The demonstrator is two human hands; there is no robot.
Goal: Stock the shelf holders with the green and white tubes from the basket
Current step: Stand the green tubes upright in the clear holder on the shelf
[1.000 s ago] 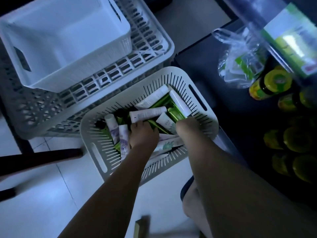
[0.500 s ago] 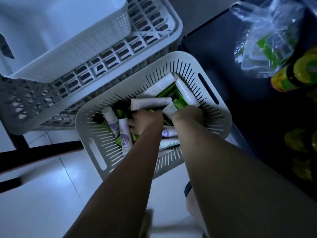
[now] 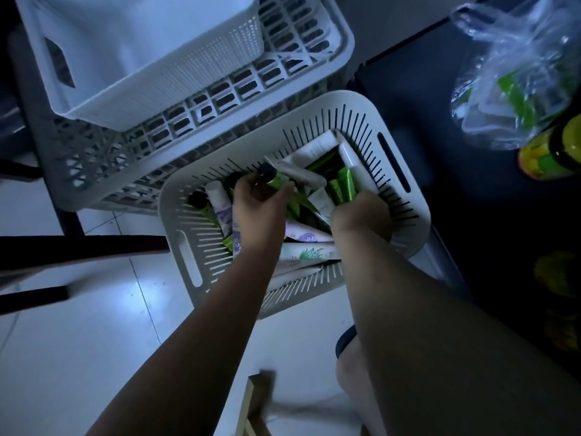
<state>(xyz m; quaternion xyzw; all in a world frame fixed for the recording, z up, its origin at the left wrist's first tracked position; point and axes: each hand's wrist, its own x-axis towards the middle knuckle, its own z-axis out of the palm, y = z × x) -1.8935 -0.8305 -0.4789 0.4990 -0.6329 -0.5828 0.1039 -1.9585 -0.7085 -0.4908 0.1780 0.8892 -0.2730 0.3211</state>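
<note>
Judging by how full the basket [image 3: 176, 215] looks, early in the job at best: plenty of green and white tubes [image 3: 314, 147] heaped inside, none seen placed anywhere, and no shelf holders in view to check against. Picking stage, then, with the carrying and the stocking all left to do. Left hand [image 3: 261, 199] reached down into the middle of the heap, back of the hand up, fingers curled round a green tube [image 3: 279, 181] with a dark cap, lifted a little above its neighbours and pointing away past the fingertips. Right hand [image 3: 361, 215] sunk in at the far right side of the heap, wrist bent, fingers tucked under and hidden. Just beyond its knuckles, a cluster of green tubes [image 3: 344, 184], touching the hand or perhaps grasped by it; cannot tell whether closed on them or only pushing among them. Between the two hands, printed white tubes [image 3: 314, 253] lying flat. Beyond the left hand, a grey slatted crate [image 3: 314, 58] carrying a white bin [image 3: 141, 58]. Well apart to the right of the right hand, a clear plastic bag [image 3: 515, 73] and yellow-green bottles [image 3: 547, 155] on a dark surface.
</note>
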